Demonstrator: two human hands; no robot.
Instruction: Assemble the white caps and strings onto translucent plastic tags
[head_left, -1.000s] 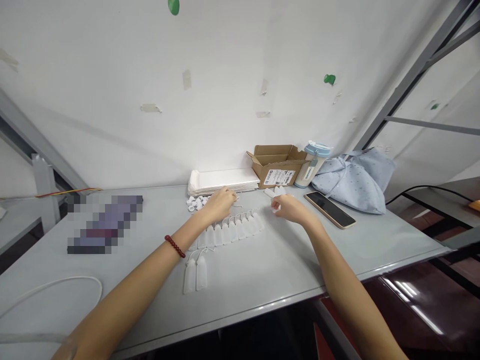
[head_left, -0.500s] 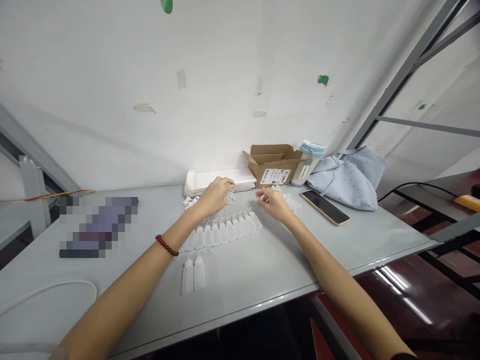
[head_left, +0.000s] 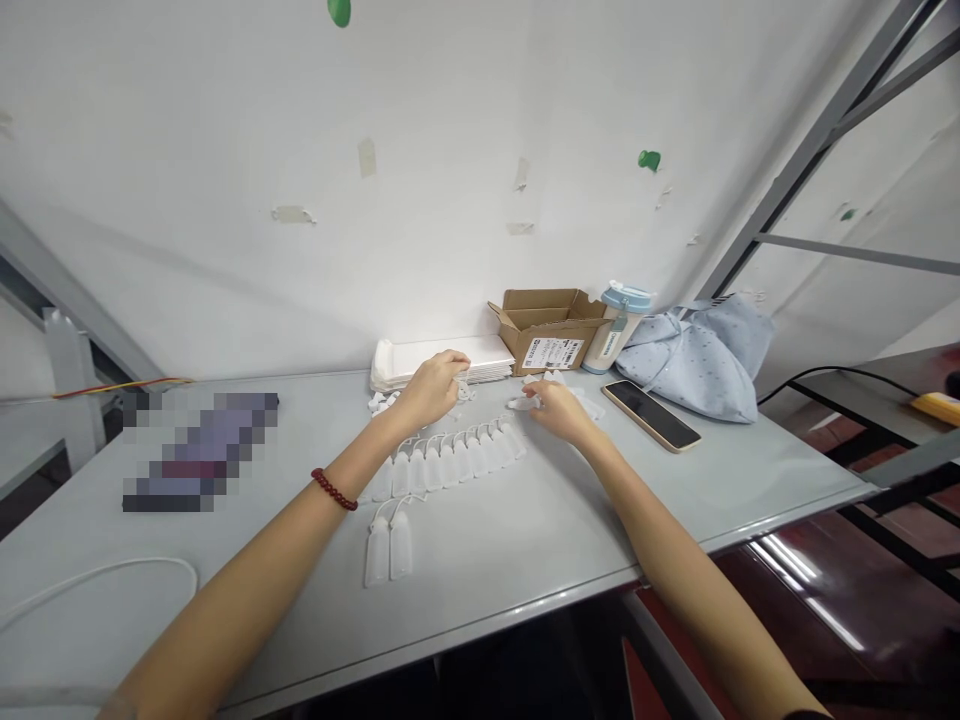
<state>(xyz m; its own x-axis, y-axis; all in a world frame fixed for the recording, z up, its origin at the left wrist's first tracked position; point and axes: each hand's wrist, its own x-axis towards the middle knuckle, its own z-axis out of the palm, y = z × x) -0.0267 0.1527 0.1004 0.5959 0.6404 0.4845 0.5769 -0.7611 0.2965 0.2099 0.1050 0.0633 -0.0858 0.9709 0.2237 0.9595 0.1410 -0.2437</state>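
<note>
My left hand (head_left: pixel 433 390), with a dark red bead bracelet (head_left: pixel 334 490) at the wrist, is closed in a pinch above a pile of white cords (head_left: pixel 466 390); whatever its fingertips hold is too small to make out. Between the fingers of my right hand (head_left: pixel 559 408) is a translucent white tag (head_left: pixel 523 403), pointing left. More loose tags (head_left: pixel 592 405) lie beside and behind that hand. A slanting row of several corded tags (head_left: pixel 450 460) lies in front of both hands. Nearer the table's front edge, two more corded tags (head_left: pixel 390 547) lie side by side.
Along the wall stand a stack of white packets (head_left: pixel 442 355), an open cardboard box (head_left: pixel 551 330) and a blue-lidded cup (head_left: pixel 619 325). To the right are a phone (head_left: pixel 651 415) and a light blue cloth bag (head_left: pixel 690 360). A blurred-out item (head_left: pixel 210 450) lies left.
My right hand has closed on a tag and brought it slightly out of the loose pile. My left hand stays nearly in place over the cords.
</note>
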